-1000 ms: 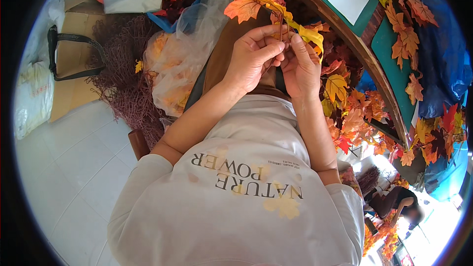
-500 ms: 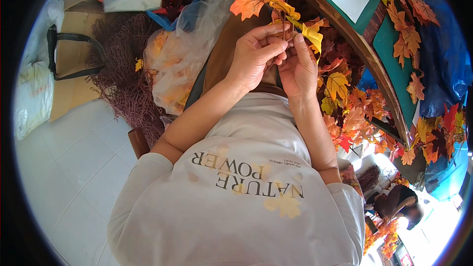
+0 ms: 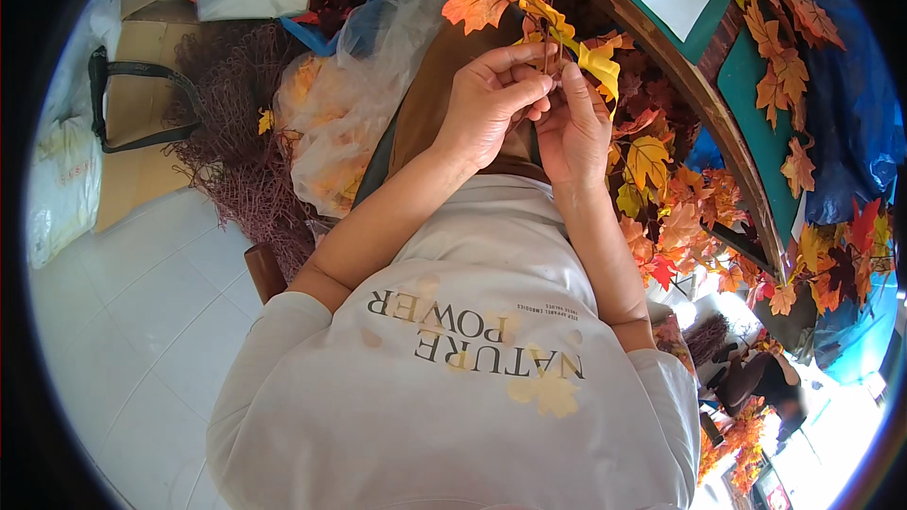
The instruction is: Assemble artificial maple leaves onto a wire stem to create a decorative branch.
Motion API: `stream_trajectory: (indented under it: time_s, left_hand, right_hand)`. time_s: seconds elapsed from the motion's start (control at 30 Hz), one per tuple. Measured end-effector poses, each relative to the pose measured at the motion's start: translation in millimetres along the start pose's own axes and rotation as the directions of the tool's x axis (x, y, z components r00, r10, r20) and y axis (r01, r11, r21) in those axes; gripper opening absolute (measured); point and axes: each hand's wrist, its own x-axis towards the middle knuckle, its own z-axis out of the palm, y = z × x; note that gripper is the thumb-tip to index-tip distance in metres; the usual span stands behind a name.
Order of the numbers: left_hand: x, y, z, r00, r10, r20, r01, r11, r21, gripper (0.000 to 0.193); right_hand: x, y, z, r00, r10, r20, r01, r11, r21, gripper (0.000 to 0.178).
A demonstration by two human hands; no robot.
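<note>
- So the thing being worked on is a sprig of fake autumn leaves [image 3: 529, 0] — a big orange maple-type leaf on top, smaller yellow ones trailing down the thin stem toward the right. It's held up in the air in front of the chest, just below the curved edge of the wooden table [image 3: 661, 66].
- Step in hand, as far as I can judge: fiddling with the stem itself, either threading a leaf on or seating one in place. Both sets of fingertips meet right at the stem.
- Next move probably calls for a steady pinch on the stem with one hand while the other slides or presses a leaf — small, precise finger work, no big arm motion.
- Left hand [image 3: 487, 109] is curled, thumb and fingers closed on the stem just under the orange leaf.
- Right hand [image 3: 576, 127] sits just beside it, touching it, fingers pointing up and pinching the stem near the yellow leaf [image 3: 600, 66].
- Both forearms rise from the lower edge, elbows bent, wrists close together.
- Around that: a clear plastic bag of orange leaves [image 3: 331, 123] to the left, a heap of dark reddish twigs [image 3: 227, 151] beyond it, loose leaves [image 3: 661, 198] piled on the right.
</note>
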Motion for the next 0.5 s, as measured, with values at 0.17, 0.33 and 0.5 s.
stream_trajectory:
  time_s: [0.17,0.33,0.5]
  left_hand:
    - [-0.1,-2.4,1.0,1.0,0.006,-0.005,-0.006,0.999,0.035,0.034]
    - [0.4,-2.7,0.0,1.0,0.007,-0.001,-0.007,1.0,0.024,0.034]
    - [0.9,-2.0,0.4,1.0,0.007,0.001,-0.007,1.0,0.018,0.033]
  right_hand:
    - [-1.4,-2.2,3.2,1.0,0.006,-0.019,-0.005,0.999,0.042,0.019]
    - [-1.3,-0.9,2.9,1.0,0.004,-0.017,-0.003,0.999,0.051,0.018]
    - [-0.4,0.4,-0.7,1.0,0.003,-0.003,-0.003,0.998,0.06,0.019]
